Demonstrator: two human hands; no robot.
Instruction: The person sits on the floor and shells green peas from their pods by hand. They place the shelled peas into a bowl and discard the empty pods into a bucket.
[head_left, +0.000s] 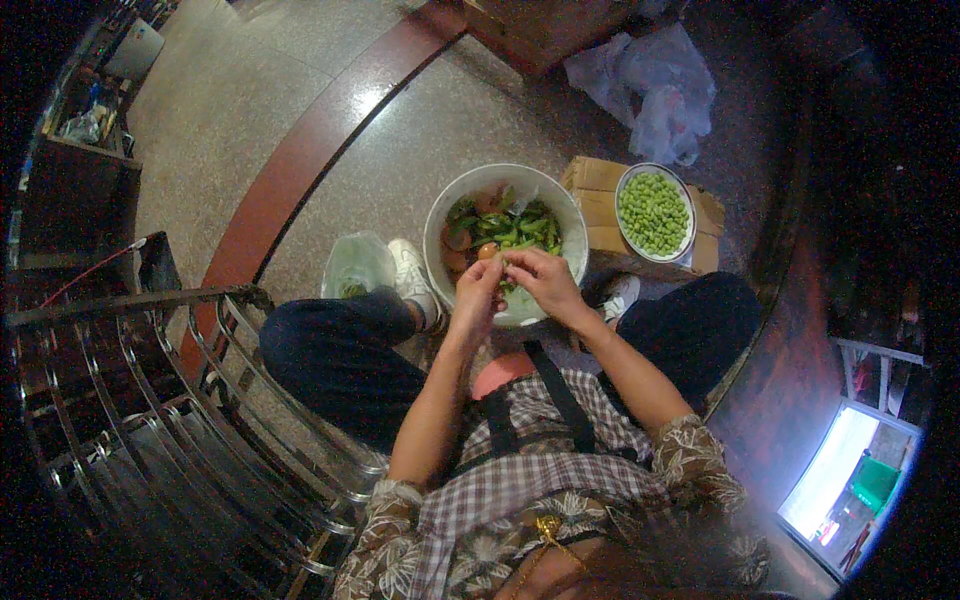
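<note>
My left hand (478, 291) and my right hand (549, 283) meet over the near part of a round white bucket (504, 171). Their fingertips pinch a small pale-green piece, mostly hidden by the fingers; it looks like a bean pod. Inside the bucket lie green pods (525, 225) along with brownish-orange scraps, too unclear to name. A small round orange-brown thing (488, 250) shows just beyond my left fingertips. To the right, a white bowl (618, 212) full of shelled green beans (652, 214) rests on a cardboard box (592, 199).
A translucent plastic bag (349, 259) with something green in it lies beside my left shoe (410, 270). Another plastic bag (660, 90) is on the floor at upper right. A metal-barred rack or chair (225, 427) stands close on my left. A reddish-brown strip (300, 150) crosses the speckled floor.
</note>
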